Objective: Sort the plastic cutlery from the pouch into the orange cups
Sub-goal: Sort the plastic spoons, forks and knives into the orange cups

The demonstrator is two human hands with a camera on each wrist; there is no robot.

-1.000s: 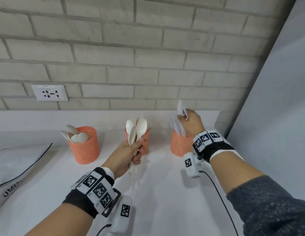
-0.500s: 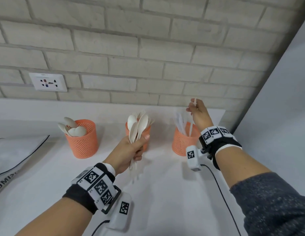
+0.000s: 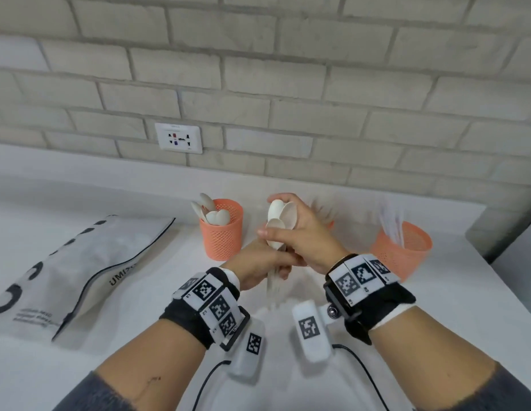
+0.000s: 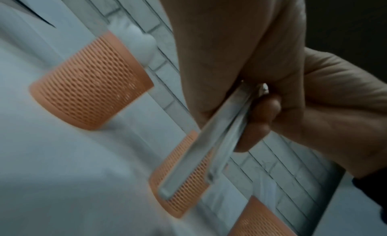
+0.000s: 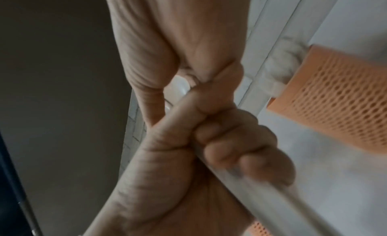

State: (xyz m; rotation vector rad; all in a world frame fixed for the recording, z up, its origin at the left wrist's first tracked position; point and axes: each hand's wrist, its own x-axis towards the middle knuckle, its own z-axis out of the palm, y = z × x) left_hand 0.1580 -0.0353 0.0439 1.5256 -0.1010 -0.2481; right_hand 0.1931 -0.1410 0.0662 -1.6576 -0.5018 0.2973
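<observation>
My left hand (image 3: 258, 264) grips a bundle of white plastic spoons (image 3: 277, 221) by their handles (image 4: 201, 158), bowls up, in front of the middle orange cup (image 3: 283, 196), which is mostly hidden. My right hand (image 3: 300, 232) curls its thumb and fingers round the spoon bowls at the top of the bundle. The left orange cup (image 3: 221, 232) holds several spoons. Blurred white cutlery stands in the right orange cup (image 3: 403, 250). The grey pouch (image 3: 65, 277) lies flat at the left. In the right wrist view my left fist (image 5: 230, 148) closes on the handles.
A brick wall with a socket (image 3: 179, 137) runs behind the white counter (image 3: 140, 336). A grey panel (image 3: 519, 256) bounds the counter at the right. Cables (image 3: 362, 378) trail from both wrist units toward the near edge.
My right hand left the right cup and came across to the spoon bundle in my left hand. The view tilted down and shifted, so the pouch now shows more fully.
</observation>
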